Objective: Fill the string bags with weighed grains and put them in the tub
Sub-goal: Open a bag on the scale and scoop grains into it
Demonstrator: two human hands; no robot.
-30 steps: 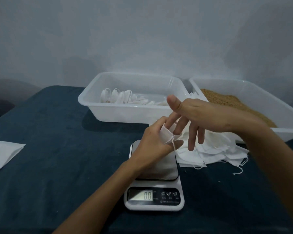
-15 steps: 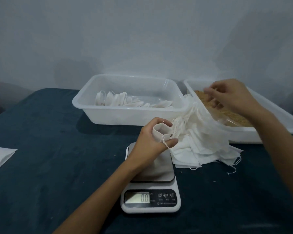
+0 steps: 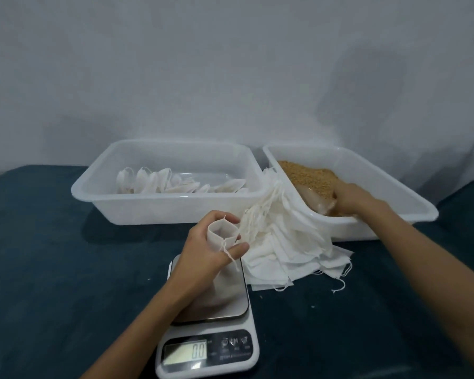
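**Bag held open over the scale, other hand down in the grain**

The dark blue table (image 3: 52, 269) carries two white plastic tubs against the wall. The tub on the right (image 3: 381, 176) holds a heap of brown grain (image 3: 307, 173); the tub on the left (image 3: 99, 192) has a row of filled string bags (image 3: 153, 181) lying along its floor. Between the tubs and spilling toward the front sits a loose pile of empty bags (image 3: 285, 242), their strings trailing. In front of that stands the kitchen scale (image 3: 208, 348), its display reading zero.

The left hand (image 3: 205, 255) is curled round one open bag (image 3: 220, 233), keeping its mouth spread just above the scale's plate. The right hand (image 3: 350, 199) is deep in the grain tub, well apart from the left, beside what looks like a clear scoop (image 3: 316, 202); whether its fingers have closed on it cannot be told.

Likely trouble from here: grain carried across the gap could spill onto the empty bags or the table, since the bag's mouth is narrow and soft. If the left hand leans on the plate, the reading would be false. A slack grip could let the mouth fold shut mid-pour.
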